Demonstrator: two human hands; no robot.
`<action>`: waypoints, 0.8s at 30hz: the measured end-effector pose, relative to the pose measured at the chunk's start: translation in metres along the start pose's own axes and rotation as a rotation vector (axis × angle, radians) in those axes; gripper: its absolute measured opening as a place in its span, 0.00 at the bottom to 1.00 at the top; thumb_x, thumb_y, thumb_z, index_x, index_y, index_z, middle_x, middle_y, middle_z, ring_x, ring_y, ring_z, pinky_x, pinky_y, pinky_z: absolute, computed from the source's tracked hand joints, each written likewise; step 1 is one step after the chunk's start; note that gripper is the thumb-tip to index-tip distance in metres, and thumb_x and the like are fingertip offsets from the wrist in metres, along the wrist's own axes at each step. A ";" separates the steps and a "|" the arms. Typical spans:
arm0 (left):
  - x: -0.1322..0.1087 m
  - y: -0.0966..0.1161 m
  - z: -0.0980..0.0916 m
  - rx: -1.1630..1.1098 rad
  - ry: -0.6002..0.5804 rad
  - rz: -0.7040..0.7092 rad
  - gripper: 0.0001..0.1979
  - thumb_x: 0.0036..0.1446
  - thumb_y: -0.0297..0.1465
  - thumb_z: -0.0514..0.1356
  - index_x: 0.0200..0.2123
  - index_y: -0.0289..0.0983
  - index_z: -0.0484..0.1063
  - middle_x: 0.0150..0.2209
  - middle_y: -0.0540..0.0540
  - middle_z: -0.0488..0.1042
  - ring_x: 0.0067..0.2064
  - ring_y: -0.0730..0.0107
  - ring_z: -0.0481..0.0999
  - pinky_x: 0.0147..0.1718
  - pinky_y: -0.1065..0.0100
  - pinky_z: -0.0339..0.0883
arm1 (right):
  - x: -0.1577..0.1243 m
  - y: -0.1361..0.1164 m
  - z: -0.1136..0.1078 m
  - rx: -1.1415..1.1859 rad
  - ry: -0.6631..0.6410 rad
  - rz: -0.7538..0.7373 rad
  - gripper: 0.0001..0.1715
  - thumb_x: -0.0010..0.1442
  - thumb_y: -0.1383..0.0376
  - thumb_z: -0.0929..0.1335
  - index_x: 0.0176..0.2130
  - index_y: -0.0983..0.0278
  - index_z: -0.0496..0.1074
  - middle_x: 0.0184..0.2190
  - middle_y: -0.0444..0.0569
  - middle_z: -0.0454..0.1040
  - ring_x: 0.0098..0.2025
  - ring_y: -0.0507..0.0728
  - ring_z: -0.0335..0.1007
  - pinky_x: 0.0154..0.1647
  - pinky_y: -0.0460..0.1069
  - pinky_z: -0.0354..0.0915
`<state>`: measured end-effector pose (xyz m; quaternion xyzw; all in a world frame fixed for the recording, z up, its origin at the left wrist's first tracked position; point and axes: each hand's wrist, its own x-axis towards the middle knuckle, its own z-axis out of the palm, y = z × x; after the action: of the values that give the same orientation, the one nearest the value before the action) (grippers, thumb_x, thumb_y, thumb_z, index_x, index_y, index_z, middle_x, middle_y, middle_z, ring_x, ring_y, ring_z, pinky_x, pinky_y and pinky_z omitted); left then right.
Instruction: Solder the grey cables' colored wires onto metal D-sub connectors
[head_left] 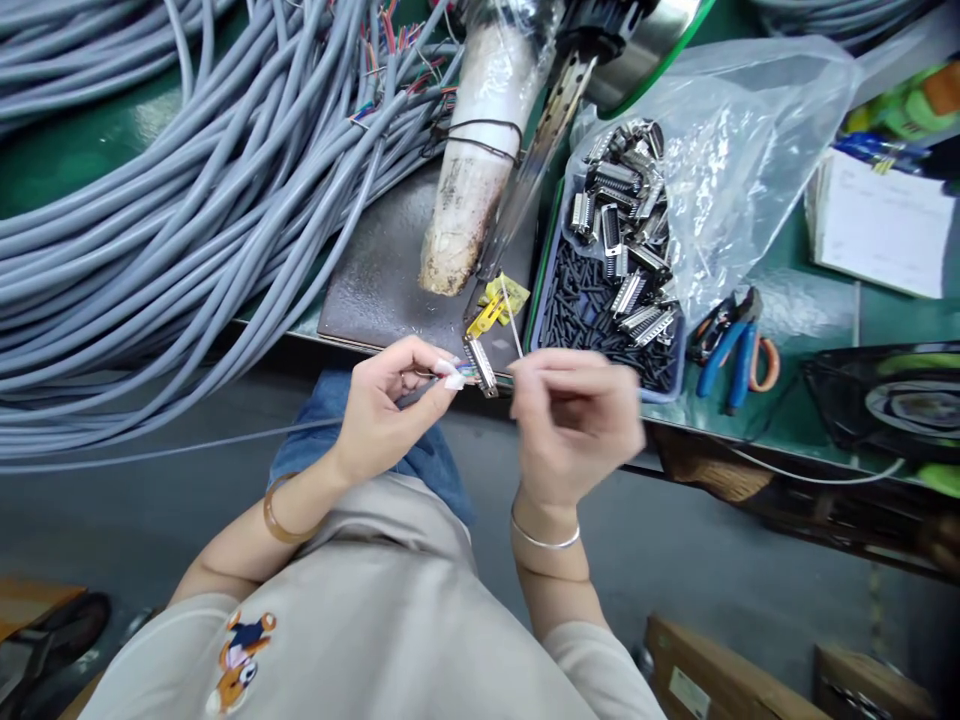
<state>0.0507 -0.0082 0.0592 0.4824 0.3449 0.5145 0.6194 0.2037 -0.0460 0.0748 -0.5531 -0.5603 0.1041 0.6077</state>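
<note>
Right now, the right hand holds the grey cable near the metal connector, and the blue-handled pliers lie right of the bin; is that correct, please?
No: the head view shows the left hand holding the grey cable near the metal connector. The blue-handled pliers lie right of the bin.

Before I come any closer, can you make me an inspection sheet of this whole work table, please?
Surface: a green tabletop with a flat dark brown plate on it.
Job's things: a silver metal multi-pin connector at the coloured wires of a grey cable; a blue-purple plastic tray holding small black tubes and more silver connectors.
Clutter: blue-handled pliers and a white paper stack, right of the tray; a clear plastic bag beside it.
Hands: the left hand grips the grey cable; the right hand, blurred, pinches a thin pale strand.
Cables: a big grey cable bundle on the left.
Surroundings: grey floor and brown cardboard boxes below.
</note>
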 end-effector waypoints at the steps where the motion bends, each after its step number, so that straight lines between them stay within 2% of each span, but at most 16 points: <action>1: 0.001 0.000 -0.001 -0.020 0.020 -0.016 0.08 0.56 0.30 0.70 0.30 0.35 0.75 0.32 0.47 0.79 0.27 0.79 0.75 0.26 0.78 0.69 | 0.000 0.002 -0.001 0.022 0.099 0.007 0.09 0.62 0.73 0.72 0.35 0.60 0.71 0.33 0.40 0.78 0.23 0.47 0.71 0.19 0.44 0.64; 3: 0.004 -0.001 -0.002 -0.062 0.054 -0.061 0.09 0.55 0.30 0.71 0.29 0.35 0.74 0.31 0.48 0.79 0.21 0.84 0.67 0.20 0.79 0.62 | 0.000 0.004 -0.002 0.017 0.188 -0.013 0.10 0.63 0.74 0.72 0.37 0.59 0.72 0.34 0.40 0.78 0.21 0.47 0.70 0.19 0.45 0.66; 6: 0.008 -0.001 -0.002 -0.097 0.074 -0.093 0.10 0.53 0.30 0.72 0.28 0.35 0.73 0.30 0.50 0.78 0.18 0.87 0.61 0.16 0.80 0.56 | -0.005 0.006 -0.003 -0.131 0.026 -0.141 0.12 0.61 0.75 0.72 0.40 0.58 0.74 0.35 0.42 0.81 0.37 0.55 0.82 0.37 0.51 0.78; 8: 0.010 -0.001 -0.002 -0.094 0.084 -0.086 0.10 0.52 0.30 0.72 0.28 0.35 0.73 0.30 0.50 0.77 0.18 0.87 0.61 0.16 0.80 0.55 | -0.011 0.007 0.000 -0.205 -0.090 -0.204 0.13 0.60 0.76 0.73 0.40 0.59 0.74 0.38 0.44 0.83 0.44 0.56 0.82 0.44 0.51 0.79; 12: 0.015 0.000 0.001 -0.045 0.121 -0.054 0.11 0.50 0.29 0.72 0.26 0.35 0.72 0.30 0.50 0.77 0.19 0.87 0.61 0.16 0.80 0.55 | -0.016 0.013 0.008 -0.203 -0.142 -0.221 0.12 0.62 0.75 0.71 0.40 0.59 0.71 0.45 0.47 0.83 0.41 0.53 0.83 0.40 0.48 0.80; 15: 0.020 0.001 0.003 -0.017 0.141 -0.020 0.09 0.50 0.25 0.70 0.25 0.35 0.72 0.31 0.50 0.77 0.19 0.86 0.63 0.18 0.80 0.59 | -0.012 0.017 0.012 -0.197 -0.139 -0.230 0.11 0.62 0.74 0.71 0.39 0.59 0.70 0.45 0.47 0.84 0.42 0.54 0.83 0.41 0.49 0.81; 20: 0.026 0.002 0.007 0.052 0.179 0.059 0.06 0.48 0.22 0.67 0.25 0.35 0.73 0.31 0.50 0.78 0.28 0.80 0.75 0.25 0.81 0.67 | -0.005 0.018 0.013 -0.177 -0.136 -0.231 0.11 0.62 0.75 0.71 0.39 0.59 0.70 0.45 0.48 0.83 0.44 0.55 0.83 0.42 0.51 0.81; 24: 0.028 0.004 0.007 0.102 0.185 0.084 0.05 0.48 0.22 0.66 0.25 0.35 0.74 0.30 0.51 0.78 0.29 0.80 0.75 0.26 0.81 0.67 | -0.002 0.018 0.015 -0.156 -0.125 -0.220 0.12 0.61 0.76 0.71 0.38 0.60 0.70 0.44 0.48 0.83 0.44 0.56 0.83 0.42 0.51 0.80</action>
<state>0.0630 0.0175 0.0668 0.4777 0.4055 0.5642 0.5376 0.2003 -0.0325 0.0558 -0.5261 -0.6607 0.0272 0.5347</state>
